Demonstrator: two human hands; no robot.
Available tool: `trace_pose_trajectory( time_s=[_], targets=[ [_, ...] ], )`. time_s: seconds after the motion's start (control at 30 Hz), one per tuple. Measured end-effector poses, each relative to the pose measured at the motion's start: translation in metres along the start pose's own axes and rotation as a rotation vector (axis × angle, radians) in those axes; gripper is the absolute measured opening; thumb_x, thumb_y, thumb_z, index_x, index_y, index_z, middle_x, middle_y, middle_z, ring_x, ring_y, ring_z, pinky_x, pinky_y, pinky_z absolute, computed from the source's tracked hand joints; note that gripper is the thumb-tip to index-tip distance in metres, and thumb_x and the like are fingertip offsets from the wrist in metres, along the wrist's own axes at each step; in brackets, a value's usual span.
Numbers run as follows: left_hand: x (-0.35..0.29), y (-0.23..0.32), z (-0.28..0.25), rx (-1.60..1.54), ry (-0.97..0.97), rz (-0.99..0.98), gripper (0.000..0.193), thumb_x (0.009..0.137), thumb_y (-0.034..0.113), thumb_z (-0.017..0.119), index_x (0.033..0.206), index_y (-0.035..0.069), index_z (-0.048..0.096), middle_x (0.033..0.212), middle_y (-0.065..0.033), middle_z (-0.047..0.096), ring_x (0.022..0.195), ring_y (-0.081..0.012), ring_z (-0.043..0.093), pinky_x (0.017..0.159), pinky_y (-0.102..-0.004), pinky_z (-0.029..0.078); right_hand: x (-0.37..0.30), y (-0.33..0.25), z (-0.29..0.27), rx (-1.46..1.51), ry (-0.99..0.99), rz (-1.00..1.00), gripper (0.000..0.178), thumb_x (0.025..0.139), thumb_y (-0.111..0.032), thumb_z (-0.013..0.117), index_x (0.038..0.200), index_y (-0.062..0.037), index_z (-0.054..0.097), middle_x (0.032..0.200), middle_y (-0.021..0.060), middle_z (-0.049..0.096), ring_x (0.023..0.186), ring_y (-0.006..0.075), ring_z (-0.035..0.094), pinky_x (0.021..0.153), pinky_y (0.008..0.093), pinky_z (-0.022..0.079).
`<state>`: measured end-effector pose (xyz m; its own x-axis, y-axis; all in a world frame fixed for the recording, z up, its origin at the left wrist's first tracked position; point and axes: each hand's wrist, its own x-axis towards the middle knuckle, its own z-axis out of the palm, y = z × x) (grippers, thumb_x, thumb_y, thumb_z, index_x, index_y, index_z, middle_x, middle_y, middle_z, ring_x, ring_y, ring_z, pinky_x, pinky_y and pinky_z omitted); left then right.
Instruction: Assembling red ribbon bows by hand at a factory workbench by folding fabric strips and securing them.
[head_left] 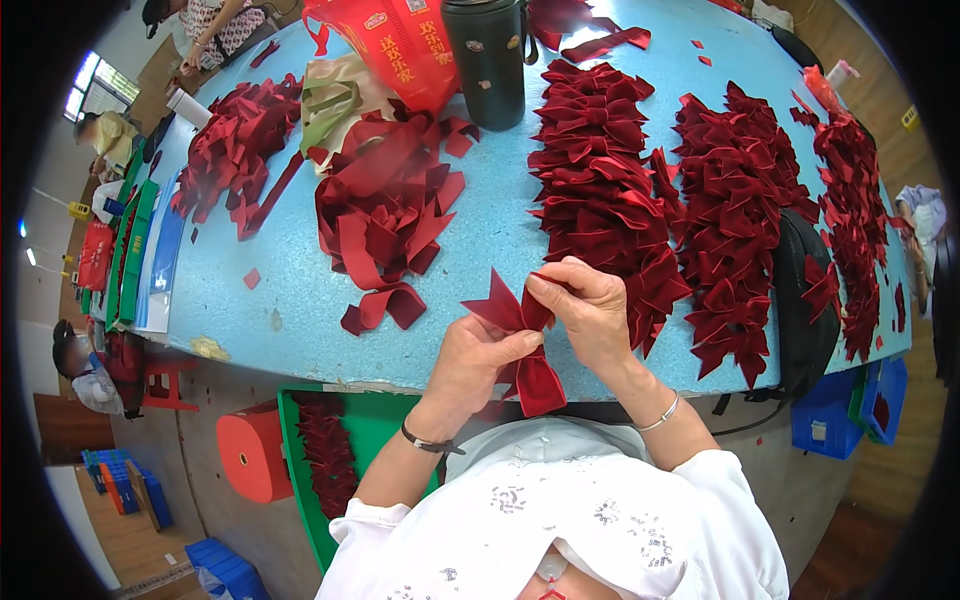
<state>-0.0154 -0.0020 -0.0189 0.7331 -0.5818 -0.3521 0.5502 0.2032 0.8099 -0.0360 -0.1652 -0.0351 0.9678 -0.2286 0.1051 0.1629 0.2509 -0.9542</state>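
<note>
A dark red velvet ribbon bow (538,378) is held in front of my chest, just over the table's near edge. My left hand (478,352) pinches its middle between thumb and fingers. With thumb and fingertips, my right hand (588,305) grips an upper part of the same bow. One pointed ribbon tail sticks up at the upper left, and a wide loop hangs below. Beyond my left hand lies a loose heap of red ribbon strips (385,205). Past my right hand stretches a long row of stacked red bows (600,170).
More bow rows (735,230) lie to the right, beside a black bag (805,300). A dark tumbler (485,65) and a red bag (385,40) stand at the back. Below the edge are a green crate (300,440) and a red roll (252,455). Other people sit around.
</note>
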Motion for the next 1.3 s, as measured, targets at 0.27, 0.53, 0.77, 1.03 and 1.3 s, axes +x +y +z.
trace_pose_trajectory(
  time_s=[0.27,0.53,0.77,1.03,1.3],
  targets=[
    [0.005,0.001,-0.005,-0.084,0.027,-0.042,0.027,0.083,0.002,0.07,0.108,-0.003,0.061,0.098,-0.0097,0.068,0.087,-0.0142,0.065,0.08,-0.029,0.052,0.005,0.0,0.003,0.127,0.057,0.116,0.009,0.09,-0.006,0.066,0.094,0.0015,0.068,0.084,0.0012,0.063,0.066,0.0052,0.055,0.058,0.0189,0.043],
    [0.003,0.001,-0.01,-0.153,0.085,0.0,0.03,0.082,0.0,0.071,0.109,-0.002,0.059,0.099,-0.0099,0.068,0.089,-0.0145,0.065,0.081,-0.0292,0.053,0.013,-0.013,-0.01,0.144,0.172,-0.006,0.02,0.09,-0.007,0.066,0.106,0.0019,0.062,0.088,0.0029,0.064,0.07,0.0063,0.057,0.062,0.0201,0.046],
    [0.001,0.006,-0.001,-0.106,0.064,0.002,0.033,0.082,0.001,0.071,0.112,-0.002,0.058,0.1,-0.0103,0.067,0.09,-0.0142,0.065,0.081,-0.0286,0.053,0.007,-0.014,-0.01,-0.09,-0.063,0.217,0.022,0.088,-0.009,0.068,0.106,0.0021,0.062,0.087,0.0031,0.064,0.068,0.006,0.056,0.06,0.0212,0.047],
    [0.007,0.009,-0.002,-0.041,0.085,0.032,0.025,0.083,0.004,0.073,0.104,-0.004,0.062,0.095,-0.0098,0.069,0.085,-0.0133,0.065,0.077,-0.026,0.052,0.01,-0.019,-0.002,-0.105,0.001,0.132,0.014,0.088,-0.008,0.068,0.098,0.0013,0.063,0.08,0.0015,0.063,0.066,0.0053,0.056,0.059,0.0206,0.047],
    [0.015,0.003,-0.008,0.061,0.296,0.241,0.02,0.083,0.009,0.074,0.094,-0.004,0.065,0.087,-0.0075,0.07,0.079,-0.0111,0.064,0.07,-0.0222,0.05,-0.02,-0.032,-0.003,-0.231,-0.162,0.231,0.008,0.088,-0.006,0.067,0.089,0.0,0.062,0.075,-0.0007,0.061,0.068,0.0033,0.054,0.056,0.0181,0.041]
  ],
)
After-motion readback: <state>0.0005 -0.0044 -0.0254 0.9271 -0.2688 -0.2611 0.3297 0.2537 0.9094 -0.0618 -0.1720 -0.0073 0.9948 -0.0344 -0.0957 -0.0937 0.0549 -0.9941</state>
